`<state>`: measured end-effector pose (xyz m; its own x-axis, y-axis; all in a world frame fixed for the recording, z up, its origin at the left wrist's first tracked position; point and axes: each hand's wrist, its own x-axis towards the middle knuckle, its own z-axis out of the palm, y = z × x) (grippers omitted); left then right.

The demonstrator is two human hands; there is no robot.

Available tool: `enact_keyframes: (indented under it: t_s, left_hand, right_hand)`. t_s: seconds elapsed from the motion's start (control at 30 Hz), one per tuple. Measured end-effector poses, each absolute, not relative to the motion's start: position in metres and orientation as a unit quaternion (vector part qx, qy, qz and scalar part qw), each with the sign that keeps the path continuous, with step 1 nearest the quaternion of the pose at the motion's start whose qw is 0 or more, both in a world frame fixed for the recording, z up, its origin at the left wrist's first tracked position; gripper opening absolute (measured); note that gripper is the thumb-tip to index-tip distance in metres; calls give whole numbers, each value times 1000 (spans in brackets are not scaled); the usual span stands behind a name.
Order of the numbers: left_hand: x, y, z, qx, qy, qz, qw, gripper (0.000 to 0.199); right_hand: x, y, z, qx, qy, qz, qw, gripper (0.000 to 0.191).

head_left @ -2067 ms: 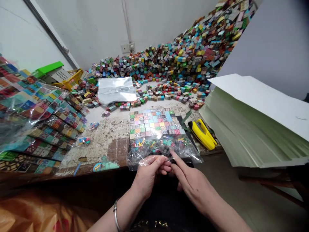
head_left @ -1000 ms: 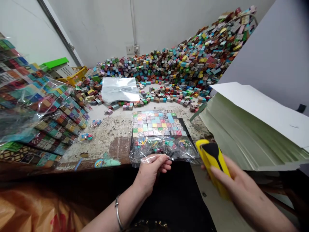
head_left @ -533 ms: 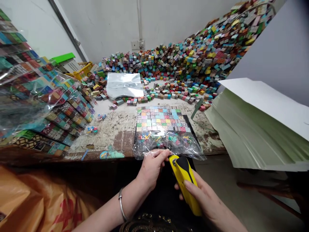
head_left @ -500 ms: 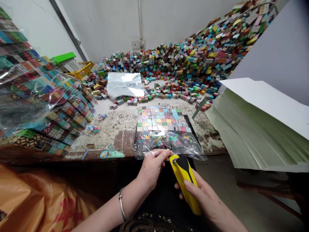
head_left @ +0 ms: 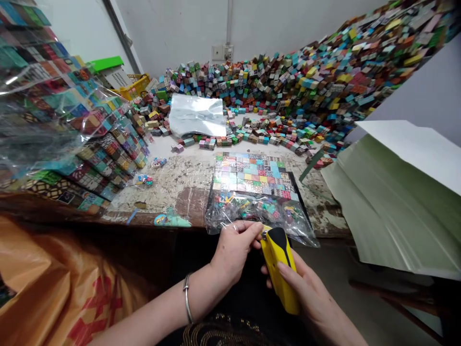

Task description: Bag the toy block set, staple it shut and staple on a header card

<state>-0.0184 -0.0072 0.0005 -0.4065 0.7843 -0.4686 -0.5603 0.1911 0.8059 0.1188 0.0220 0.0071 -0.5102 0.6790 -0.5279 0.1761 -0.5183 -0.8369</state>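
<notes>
My left hand (head_left: pixel 234 250) pinches the near edge of a clear plastic bag (head_left: pixel 257 218) at the table's front edge. Inside the bag lie rows of small patterned blocks (head_left: pixel 257 175), with small coloured plastic pieces (head_left: pixel 266 207) at the near end. A yellow and black stapler (head_left: pixel 279 269) is in my right hand (head_left: pixel 300 283), fingers wrapped round its body. The stapler's front end meets the bag's edge right beside my left fingertips. Whether its jaws are closed on the plastic I cannot tell.
Heaped blocks (head_left: pixel 306 91) line the wall, with a silvery sheet (head_left: pixel 197 115) before them. Plastic-wrapped block stacks (head_left: pixel 90 158) stand left on the worn table (head_left: pixel 173 192). An orange bag (head_left: pixel 46 283) hangs lower left; pale sheets (head_left: pixel 396 202) jut in from the right.
The view has shifted, so the table's things appear slightly further right. Both hands keep their hold, and the stapler's front end sits closer against the left fingertips and bag edge.
</notes>
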Motion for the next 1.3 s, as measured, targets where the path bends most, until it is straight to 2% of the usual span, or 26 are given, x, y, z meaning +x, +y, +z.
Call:
enact_keyframes:
  t_s: [0.33, 0.8, 1.0, 1.17, 1.3]
  left_hand:
    - [-18, -6, 0, 96, 531, 648, 538, 25]
    - [-19, -6, -5, 149, 595, 624, 485, 22]
    - [-18, -5, -11, 172, 593, 632, 467, 20]
    - [-19, -6, -13, 186, 612, 626, 446, 19]
    - [-21, -6, -12, 199, 627, 619, 428, 19]
  right_hand:
    - [113, 23, 4, -462, -434, 753, 176, 49]
    - [116, 27, 7, -435, -551, 700, 130, 63]
    - [123, 25, 6, -434, -520, 728, 108, 59]
    - [124, 22, 7, -451, -508, 725, 115, 55]
    - [119, 18, 9, -466, -462, 739, 153, 55]
